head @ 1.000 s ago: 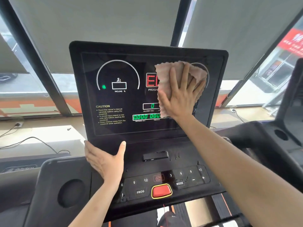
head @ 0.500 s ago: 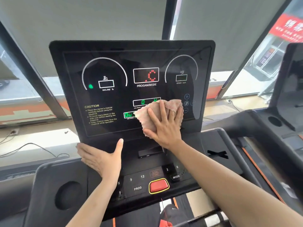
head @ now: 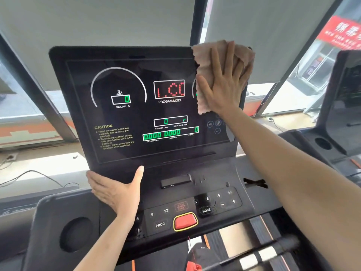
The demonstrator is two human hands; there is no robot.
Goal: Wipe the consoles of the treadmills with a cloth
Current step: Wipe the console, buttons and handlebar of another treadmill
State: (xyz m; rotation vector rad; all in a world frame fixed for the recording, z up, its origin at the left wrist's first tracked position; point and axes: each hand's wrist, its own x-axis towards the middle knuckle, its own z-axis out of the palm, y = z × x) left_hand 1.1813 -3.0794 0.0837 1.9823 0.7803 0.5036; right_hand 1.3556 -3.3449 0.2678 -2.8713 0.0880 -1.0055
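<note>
A black treadmill console [head: 136, 118] fills the view with its display lit, which suggests it has power, so a firm swipe over the touch icons [head: 217, 123] at its right side or the keypad [head: 160, 224] nearer the person could change a setting or start the belt. The right hand [head: 224, 83] lies flat with fingers spread, pressing a pinkish cloth [head: 203, 61] against the console's far right corner. Part of the cloth overhangs the top edge, and since only pressure holds it, it may slip off behind. The left hand [head: 115, 190], open and flat, braces the near left edge just left of the keys and the red stop button [head: 185, 222].
</note>
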